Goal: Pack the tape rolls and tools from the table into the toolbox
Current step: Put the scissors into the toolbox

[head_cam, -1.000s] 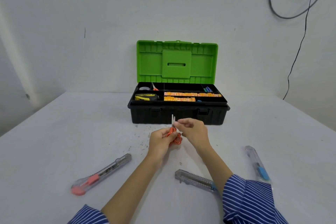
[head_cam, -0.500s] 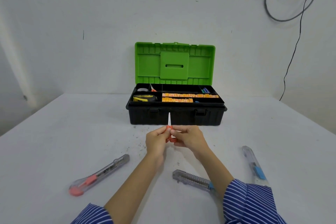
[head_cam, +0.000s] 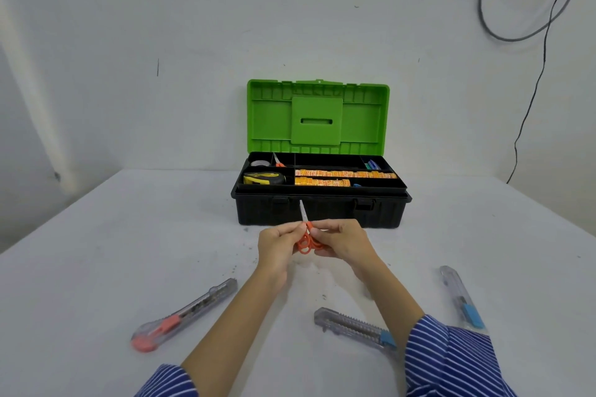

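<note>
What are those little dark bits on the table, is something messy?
Yes. Small dark specks are scattered over the white table in front of the toolbox, near the hands holding the orange scissors. I can't tell what they are. Nothing looks broken.

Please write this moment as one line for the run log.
both hands hold orange scissors, blades closed | toolbox open | three utility knives on table

White bench [head_cam: 96, 267], scattered with small dark specks [head_cam: 245, 259] near its middle. Pale wall [head_cam: 161, 26] behind, marked by smudges. Grey cable coil [head_cam: 516, 32] hung at upper right; thin black wire [head_cam: 532, 106] trailed down the wall.
</note>
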